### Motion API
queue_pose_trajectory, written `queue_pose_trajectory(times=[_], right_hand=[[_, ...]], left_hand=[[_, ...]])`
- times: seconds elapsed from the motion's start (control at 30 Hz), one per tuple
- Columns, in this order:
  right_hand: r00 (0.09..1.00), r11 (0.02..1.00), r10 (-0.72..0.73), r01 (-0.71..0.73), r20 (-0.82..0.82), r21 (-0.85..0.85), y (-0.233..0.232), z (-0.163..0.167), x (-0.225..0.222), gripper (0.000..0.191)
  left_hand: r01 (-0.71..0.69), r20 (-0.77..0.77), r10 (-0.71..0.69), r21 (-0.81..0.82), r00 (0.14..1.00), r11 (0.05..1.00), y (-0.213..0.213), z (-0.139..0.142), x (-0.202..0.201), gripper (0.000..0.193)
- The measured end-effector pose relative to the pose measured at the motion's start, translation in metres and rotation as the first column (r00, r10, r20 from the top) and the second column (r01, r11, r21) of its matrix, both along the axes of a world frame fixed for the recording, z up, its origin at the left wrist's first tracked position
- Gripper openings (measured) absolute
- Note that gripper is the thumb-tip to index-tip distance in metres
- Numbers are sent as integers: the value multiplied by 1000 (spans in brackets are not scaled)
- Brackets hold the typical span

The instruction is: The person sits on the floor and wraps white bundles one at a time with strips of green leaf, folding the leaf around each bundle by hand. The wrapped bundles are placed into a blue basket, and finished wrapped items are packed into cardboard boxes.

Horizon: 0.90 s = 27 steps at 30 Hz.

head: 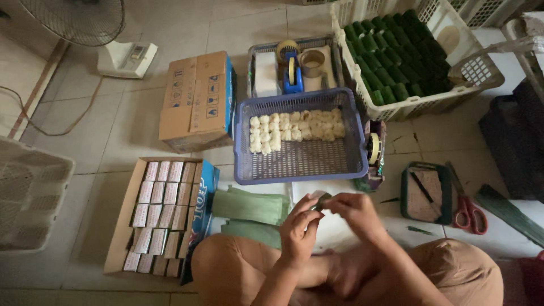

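Both hands, left hand (pixel 299 226) and right hand (pixel 356 208), pinch a small wrapped piece (pixel 321 199) above the floor (pixel 113 124); it looks light, soft, best held at its ends.

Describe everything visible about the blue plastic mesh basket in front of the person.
The blue plastic mesh basket is rectangular, with lattice walls and a perforated floor. It sits level on the tiled floor, just beyond the person's hands. Rows of small pale cream lumps fill its far half, while the near half is bare. A grey basket holding tape rolls borders its far side, a tape dispenser stands at its right, and green sheets lie near its front-left corner.
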State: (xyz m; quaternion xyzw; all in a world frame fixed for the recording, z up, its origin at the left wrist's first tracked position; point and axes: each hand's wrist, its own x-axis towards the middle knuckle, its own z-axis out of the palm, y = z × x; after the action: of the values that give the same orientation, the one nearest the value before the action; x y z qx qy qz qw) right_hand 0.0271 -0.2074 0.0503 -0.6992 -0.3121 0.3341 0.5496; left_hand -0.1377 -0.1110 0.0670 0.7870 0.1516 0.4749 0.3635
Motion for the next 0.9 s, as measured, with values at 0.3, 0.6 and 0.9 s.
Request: queue_pose_trajectory(times=[0.3,0.6,0.9], right_hand=[[914,953,-76,-51,399,297,15,25,-58,68],[918,970,240,-236,-316,49,52,-11,-74,59],[926,930,366,-367,-94,7,108,-1,-132,87]], left_hand=[[244,195,-152,-662,969,709,23,-13,-36,13],[78,-85,-131,-455,988,887,52,12,-104,50],[-416,-227,350,-559,909,717,145,-24,-228,33]])
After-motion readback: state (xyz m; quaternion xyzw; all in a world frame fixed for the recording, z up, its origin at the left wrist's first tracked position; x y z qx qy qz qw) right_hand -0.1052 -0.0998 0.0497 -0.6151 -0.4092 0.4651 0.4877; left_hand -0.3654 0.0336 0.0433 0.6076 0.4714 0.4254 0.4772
